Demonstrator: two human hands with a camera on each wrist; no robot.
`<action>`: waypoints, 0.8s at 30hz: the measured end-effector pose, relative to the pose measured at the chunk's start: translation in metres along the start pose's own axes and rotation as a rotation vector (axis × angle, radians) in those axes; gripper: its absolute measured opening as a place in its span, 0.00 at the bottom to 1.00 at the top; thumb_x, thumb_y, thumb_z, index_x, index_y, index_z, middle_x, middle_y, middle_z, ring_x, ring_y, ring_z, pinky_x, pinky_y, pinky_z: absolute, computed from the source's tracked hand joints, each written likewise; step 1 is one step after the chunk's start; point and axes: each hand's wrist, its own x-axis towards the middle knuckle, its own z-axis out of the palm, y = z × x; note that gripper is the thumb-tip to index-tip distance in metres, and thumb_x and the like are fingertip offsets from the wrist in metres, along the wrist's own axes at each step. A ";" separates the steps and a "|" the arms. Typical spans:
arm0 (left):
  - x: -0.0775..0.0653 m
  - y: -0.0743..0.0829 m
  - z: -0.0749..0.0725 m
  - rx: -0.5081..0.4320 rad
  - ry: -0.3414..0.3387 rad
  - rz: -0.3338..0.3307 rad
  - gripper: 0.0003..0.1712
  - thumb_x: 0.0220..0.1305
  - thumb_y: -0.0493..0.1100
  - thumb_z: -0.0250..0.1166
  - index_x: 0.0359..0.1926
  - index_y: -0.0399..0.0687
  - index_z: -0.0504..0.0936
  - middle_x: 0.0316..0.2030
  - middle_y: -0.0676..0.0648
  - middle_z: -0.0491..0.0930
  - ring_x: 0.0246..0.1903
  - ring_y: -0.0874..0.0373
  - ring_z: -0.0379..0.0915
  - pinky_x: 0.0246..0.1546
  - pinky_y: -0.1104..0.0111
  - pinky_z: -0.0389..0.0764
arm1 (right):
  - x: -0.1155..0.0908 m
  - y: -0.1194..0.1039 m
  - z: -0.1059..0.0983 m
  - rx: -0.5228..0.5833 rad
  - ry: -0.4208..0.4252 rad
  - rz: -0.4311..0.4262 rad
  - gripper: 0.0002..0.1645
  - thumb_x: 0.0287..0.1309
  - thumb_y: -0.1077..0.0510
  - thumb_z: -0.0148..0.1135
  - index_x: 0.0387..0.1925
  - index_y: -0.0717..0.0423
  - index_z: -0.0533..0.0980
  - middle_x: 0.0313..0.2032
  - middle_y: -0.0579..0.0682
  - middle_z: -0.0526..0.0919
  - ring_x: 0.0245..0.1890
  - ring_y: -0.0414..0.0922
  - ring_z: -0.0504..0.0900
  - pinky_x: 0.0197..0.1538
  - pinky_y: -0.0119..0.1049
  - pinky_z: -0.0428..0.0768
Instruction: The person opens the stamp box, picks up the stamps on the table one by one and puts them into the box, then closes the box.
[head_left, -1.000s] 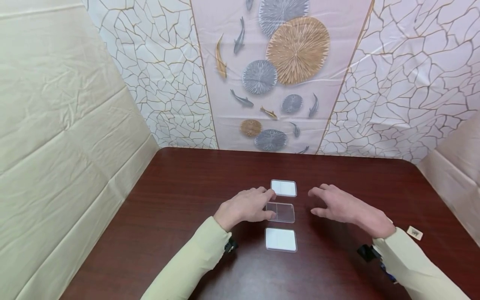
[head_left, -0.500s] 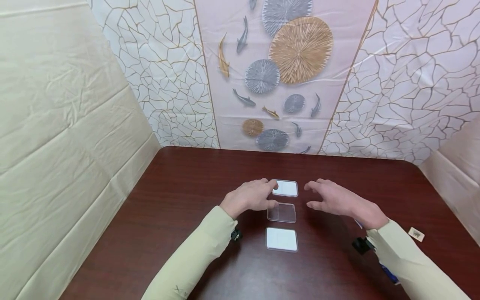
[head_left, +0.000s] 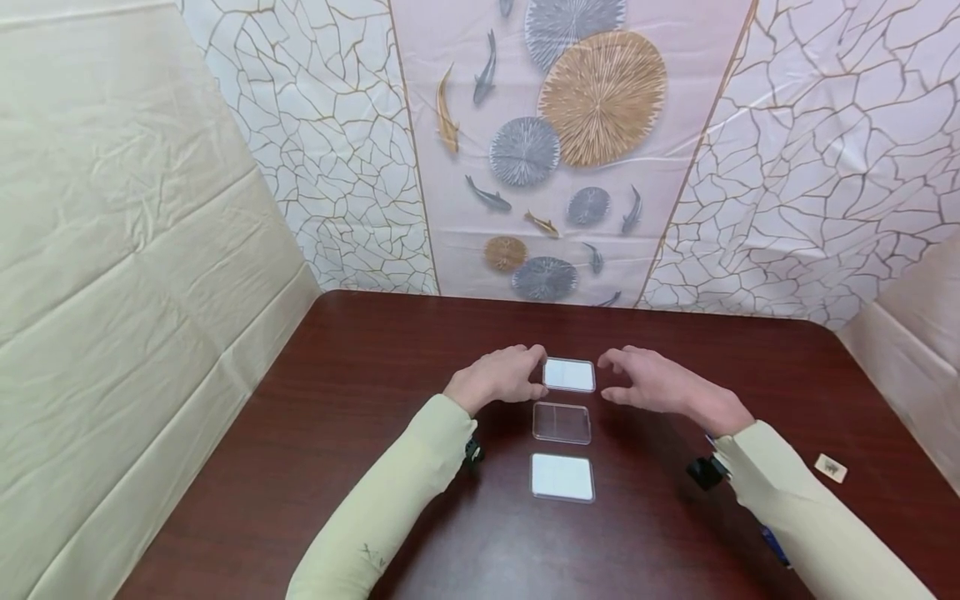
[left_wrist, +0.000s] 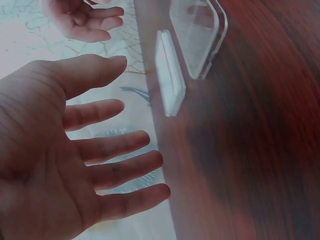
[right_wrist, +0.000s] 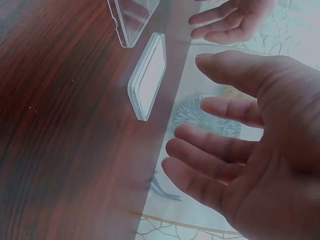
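Towards the back of the tabletop [head_left: 375,358], a thin white case [head_left: 568,375] is lying between the left hand [head_left: 498,377] and right hand [head_left: 660,383], both spread and holding nothing. Uneven nudging would be risking a skid into the clear case [head_left: 562,423] just beside it.

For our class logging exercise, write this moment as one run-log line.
left hand: empty, beside far white case; right hand: empty, opposite side; clear case: untouched

No legible text, dark X-like mark [head_left: 371,555] on left sleeve [head_left: 393,496], unreadable print [head_left: 832,469] on pale tile [head_left: 830,467]
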 end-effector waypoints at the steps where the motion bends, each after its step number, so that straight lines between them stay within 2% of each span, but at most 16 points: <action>1: 0.002 -0.001 0.001 -0.004 -0.003 -0.003 0.27 0.66 0.56 0.62 0.61 0.51 0.70 0.50 0.48 0.77 0.51 0.56 0.74 0.51 0.62 0.77 | 0.002 0.001 0.000 0.001 0.000 -0.001 0.26 0.57 0.53 0.68 0.54 0.62 0.75 0.44 0.60 0.80 0.45 0.55 0.80 0.46 0.49 0.79; 10: 0.018 -0.014 0.002 -0.088 -0.022 -0.041 0.30 0.66 0.56 0.63 0.64 0.53 0.66 0.57 0.47 0.74 0.56 0.56 0.72 0.58 0.64 0.74 | 0.018 0.005 0.004 0.018 -0.007 0.006 0.24 0.58 0.52 0.68 0.52 0.59 0.75 0.44 0.61 0.80 0.45 0.54 0.80 0.48 0.50 0.79; 17: 0.028 -0.019 0.003 -0.143 -0.060 -0.072 0.31 0.66 0.57 0.63 0.65 0.55 0.65 0.60 0.48 0.70 0.56 0.56 0.69 0.56 0.61 0.74 | 0.031 0.007 0.008 0.024 -0.026 0.031 0.24 0.57 0.51 0.68 0.52 0.59 0.75 0.45 0.61 0.80 0.43 0.51 0.78 0.47 0.48 0.78; 24: 0.036 -0.027 0.010 -0.189 -0.090 -0.119 0.34 0.66 0.58 0.63 0.68 0.58 0.62 0.66 0.46 0.64 0.67 0.50 0.59 0.59 0.53 0.71 | 0.043 0.009 0.012 0.037 -0.034 0.059 0.27 0.57 0.50 0.68 0.54 0.59 0.75 0.47 0.62 0.80 0.46 0.53 0.79 0.51 0.50 0.78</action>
